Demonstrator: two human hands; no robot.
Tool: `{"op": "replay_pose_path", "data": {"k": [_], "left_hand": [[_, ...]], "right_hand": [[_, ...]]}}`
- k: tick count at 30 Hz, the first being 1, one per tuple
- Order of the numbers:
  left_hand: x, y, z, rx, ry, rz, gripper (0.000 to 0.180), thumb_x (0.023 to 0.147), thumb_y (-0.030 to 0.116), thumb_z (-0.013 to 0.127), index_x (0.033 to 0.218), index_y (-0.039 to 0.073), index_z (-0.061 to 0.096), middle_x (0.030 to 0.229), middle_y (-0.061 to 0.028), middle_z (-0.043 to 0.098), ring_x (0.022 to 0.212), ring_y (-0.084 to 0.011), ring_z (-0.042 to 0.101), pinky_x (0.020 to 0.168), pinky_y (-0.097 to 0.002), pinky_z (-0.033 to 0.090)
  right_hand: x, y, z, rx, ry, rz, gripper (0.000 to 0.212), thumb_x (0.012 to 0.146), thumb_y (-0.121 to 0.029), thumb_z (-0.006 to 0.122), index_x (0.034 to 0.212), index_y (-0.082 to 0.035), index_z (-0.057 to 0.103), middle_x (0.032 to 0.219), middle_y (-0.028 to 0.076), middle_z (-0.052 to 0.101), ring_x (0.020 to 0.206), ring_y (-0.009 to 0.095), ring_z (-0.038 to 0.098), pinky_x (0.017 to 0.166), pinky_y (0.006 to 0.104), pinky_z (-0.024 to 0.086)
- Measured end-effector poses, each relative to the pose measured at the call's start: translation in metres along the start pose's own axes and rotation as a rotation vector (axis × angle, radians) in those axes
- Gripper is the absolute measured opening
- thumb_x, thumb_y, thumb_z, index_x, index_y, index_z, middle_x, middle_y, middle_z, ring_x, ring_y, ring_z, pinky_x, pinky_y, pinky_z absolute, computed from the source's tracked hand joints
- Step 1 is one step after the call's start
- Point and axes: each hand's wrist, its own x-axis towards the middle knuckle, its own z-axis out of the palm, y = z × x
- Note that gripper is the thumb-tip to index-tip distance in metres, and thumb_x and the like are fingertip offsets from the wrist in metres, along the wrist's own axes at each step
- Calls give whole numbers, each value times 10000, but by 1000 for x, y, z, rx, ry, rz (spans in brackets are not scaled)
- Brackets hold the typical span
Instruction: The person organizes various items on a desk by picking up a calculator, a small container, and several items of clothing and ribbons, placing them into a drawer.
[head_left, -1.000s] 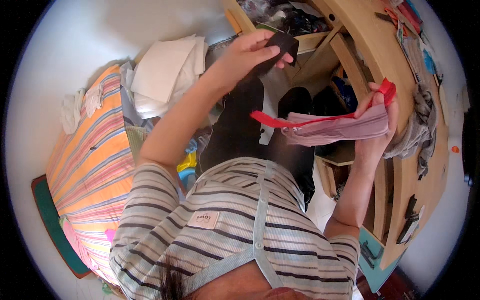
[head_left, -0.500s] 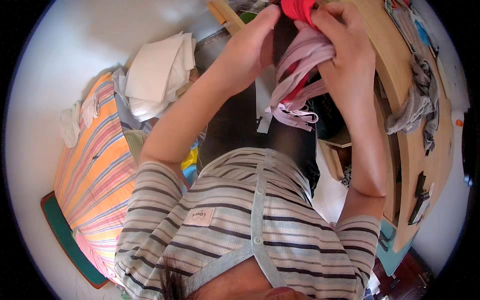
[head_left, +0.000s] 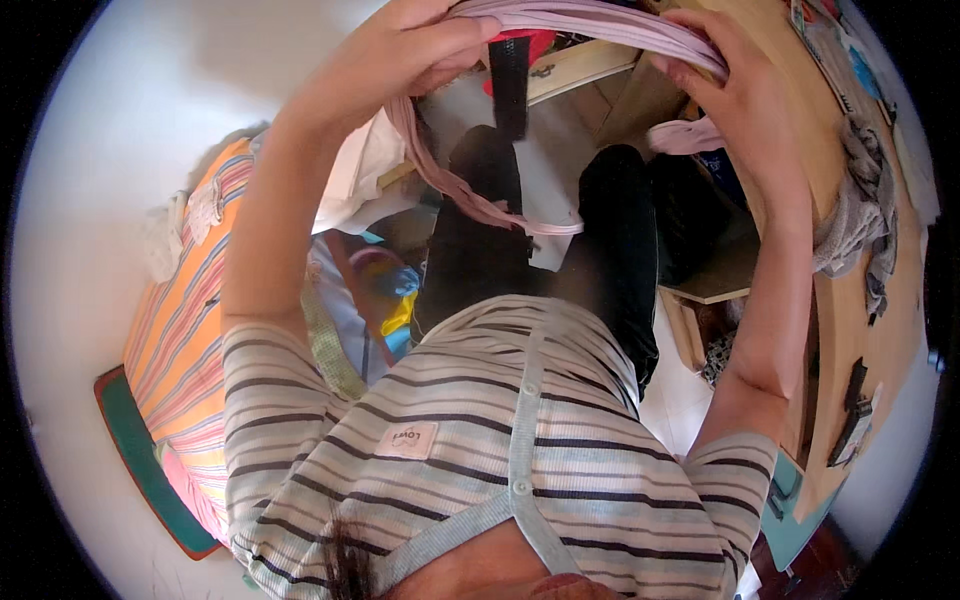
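Observation:
A bundle of long, pale pink zippers (head_left: 600,20) stretches between my two hands at the top of the view. My left hand (head_left: 410,55) pinches its left end, thumb on top, and loose strands drop from there toward my lap. Closed on the right end is my right hand (head_left: 745,95), with a pink loop hanging below its wrist side. Behind the bundle, close to my left fingers, a black zipper (head_left: 510,90) hangs down. Something red (head_left: 535,42) shows beside it, mostly hidden by the pink strands.
At right runs a light wooden table (head_left: 870,350) with grey cloth (head_left: 862,200) on it. An open wooden drawer or box (head_left: 715,285) sits below. To the left are an orange striped cover (head_left: 195,330) and white packages (head_left: 350,175). My dark-trousered legs (head_left: 615,220) are below.
My hands have moved apart, left hand leftward and right hand slightly right. The pink bundle went from hanging bunched in my right hand to stretched between both. The red item is now behind it.

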Motion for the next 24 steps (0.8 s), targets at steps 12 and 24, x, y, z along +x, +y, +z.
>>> {"op": "replay_pose_path", "data": {"k": [12, 24], "left_hand": [[48, -35, 42, 887, 1002, -209, 372, 886, 222, 544, 1158, -20, 466, 894, -26, 536, 741, -85, 497, 616, -209, 422], [-16, -85, 5, 950, 981, -58, 370, 863, 246, 568, 1143, 14, 498, 670, 43, 493, 576, -22, 451, 508, -166, 371]], "right_hand": [[13, -26, 29, 276, -341, -517, 614, 737, -57, 612, 1300, -52, 366, 1091, 200, 536, 966, 288, 570, 826, 334, 447], [-43, 66, -2, -63, 73, -121, 277, 790, -10, 542, 1067, -26, 540, 907, 169, 584, 857, 338, 579, 744, 332, 452]]}}
